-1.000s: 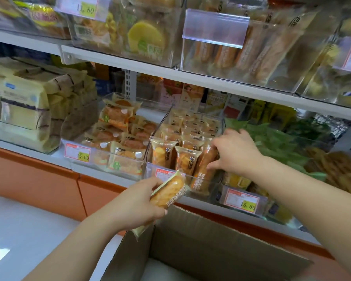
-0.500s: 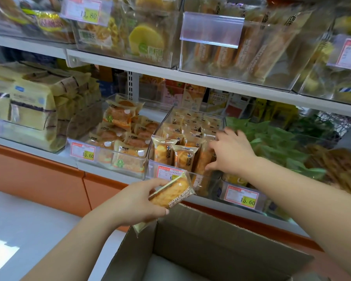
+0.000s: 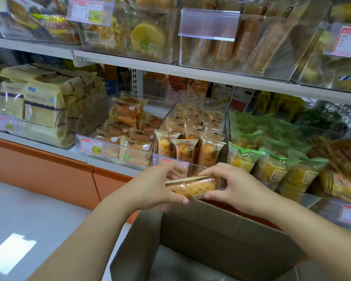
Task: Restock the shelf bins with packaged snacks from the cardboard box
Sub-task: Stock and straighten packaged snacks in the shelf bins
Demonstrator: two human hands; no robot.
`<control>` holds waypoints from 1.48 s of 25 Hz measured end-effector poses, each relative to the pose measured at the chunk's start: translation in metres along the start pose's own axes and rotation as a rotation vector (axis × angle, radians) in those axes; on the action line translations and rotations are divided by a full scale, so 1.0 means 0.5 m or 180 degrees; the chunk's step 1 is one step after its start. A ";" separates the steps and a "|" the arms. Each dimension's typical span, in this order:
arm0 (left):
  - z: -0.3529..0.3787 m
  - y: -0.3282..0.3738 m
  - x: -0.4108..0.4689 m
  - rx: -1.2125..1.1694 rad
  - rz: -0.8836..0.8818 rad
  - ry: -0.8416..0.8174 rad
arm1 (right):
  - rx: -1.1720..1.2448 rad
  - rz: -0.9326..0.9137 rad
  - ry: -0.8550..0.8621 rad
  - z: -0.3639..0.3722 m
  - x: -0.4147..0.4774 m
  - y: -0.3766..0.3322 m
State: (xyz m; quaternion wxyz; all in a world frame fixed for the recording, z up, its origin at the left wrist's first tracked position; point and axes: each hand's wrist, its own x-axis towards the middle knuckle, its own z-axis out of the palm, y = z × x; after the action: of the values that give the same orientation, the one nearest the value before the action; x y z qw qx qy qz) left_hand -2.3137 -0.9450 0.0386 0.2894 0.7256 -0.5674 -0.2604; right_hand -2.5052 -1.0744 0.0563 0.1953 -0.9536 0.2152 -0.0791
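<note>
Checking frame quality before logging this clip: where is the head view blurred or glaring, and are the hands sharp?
Head view: motion blur smears the top-shelf bins; left hand, right hand and waffle pack are fairly sharp; a bright patch glares on the floor.

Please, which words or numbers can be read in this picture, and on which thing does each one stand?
"11.80": upper price tag on a top-shelf bin.
"15.60": lower price tag on the bun bin.
"WA", rest hidden: packet held by left hand and right hand.
Other tags and packet print: too blurred to read.
</note>
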 end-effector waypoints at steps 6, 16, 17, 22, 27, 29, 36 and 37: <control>-0.014 -0.017 -0.007 -0.2763 -0.0453 0.0135 | 0.1506 0.0829 0.0712 0.038 -0.026 0.016; 0.022 0.023 0.022 -0.1534 0.0176 0.0042 | 0.1517 0.0646 0.0351 -0.046 0.046 -0.024; 0.010 0.017 0.031 -0.1557 0.0202 0.0339 | 0.1528 0.0664 0.0534 -0.061 0.057 -0.024; -0.070 -0.054 0.093 -0.0508 -0.0042 0.2307 | 0.2102 0.0401 0.1971 -0.103 0.111 -0.042; -0.078 -0.091 0.156 -0.0103 0.0107 0.1497 | 0.0653 0.0205 0.1833 -0.070 0.147 -0.062; -0.081 -0.099 0.162 -0.0256 0.0063 0.1376 | 0.0469 0.0173 0.1777 -0.062 0.160 -0.064; -0.082 -0.107 0.180 -0.0588 0.0001 0.1571 | 0.0409 0.0299 0.1914 -0.053 0.221 -0.062; -0.084 -0.110 0.182 -0.0606 0.0017 0.1563 | 0.0410 0.0282 0.2022 -0.049 0.224 -0.060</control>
State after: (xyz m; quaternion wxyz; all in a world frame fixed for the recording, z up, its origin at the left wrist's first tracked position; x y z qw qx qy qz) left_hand -2.2271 -1.0178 0.0237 0.4861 0.7351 -0.4549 -0.1280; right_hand -2.3995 -1.1072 0.0982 0.1816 -0.8566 0.3012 -0.3775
